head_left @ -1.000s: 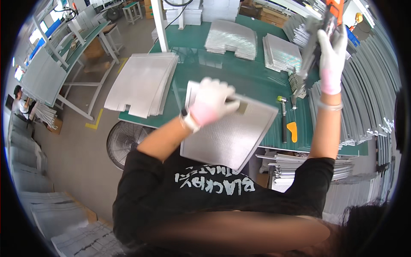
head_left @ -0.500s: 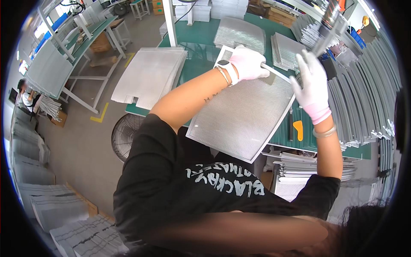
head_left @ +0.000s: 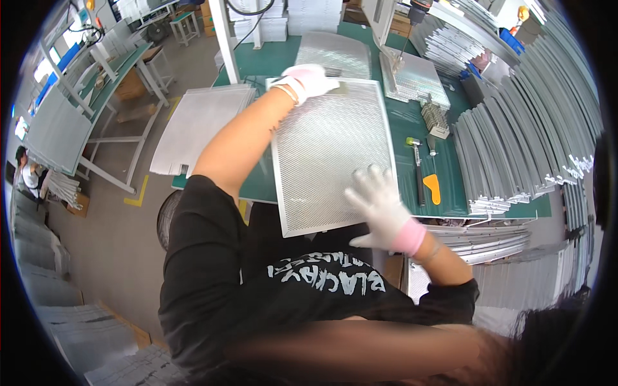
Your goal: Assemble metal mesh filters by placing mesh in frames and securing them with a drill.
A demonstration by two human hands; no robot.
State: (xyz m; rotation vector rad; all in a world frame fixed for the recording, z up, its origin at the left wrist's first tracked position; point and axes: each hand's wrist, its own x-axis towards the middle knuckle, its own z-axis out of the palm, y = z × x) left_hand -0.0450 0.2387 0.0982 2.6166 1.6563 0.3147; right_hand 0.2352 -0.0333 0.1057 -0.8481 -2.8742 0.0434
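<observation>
A silver metal mesh panel [head_left: 328,154] with a thin frame lies at the front of the green workbench, its near edge reaching toward my body. At its far left edge, my left hand [head_left: 306,78] in a white glove is closed on the frame; some of the fingers are hidden. My right hand [head_left: 383,209], in a white glove with a pink cuff, is over the near right corner. Its fingers are spread and it holds nothing. Whether its fingertips touch the mesh I cannot tell.
Right of the panel lie a hammer [head_left: 418,174] and a yellow scraper [head_left: 432,190]. Beyond them are stacked small metal pieces [head_left: 436,119]. Mesh sheets [head_left: 205,125] are piled at the left, frame strips [head_left: 521,141] at the right. A power driver [head_left: 420,9] hangs above.
The panel has turned from slanted to nearly straight and shifted left. My left hand moved left with it. My right hand came down from the far right to the panel's near corner.
</observation>
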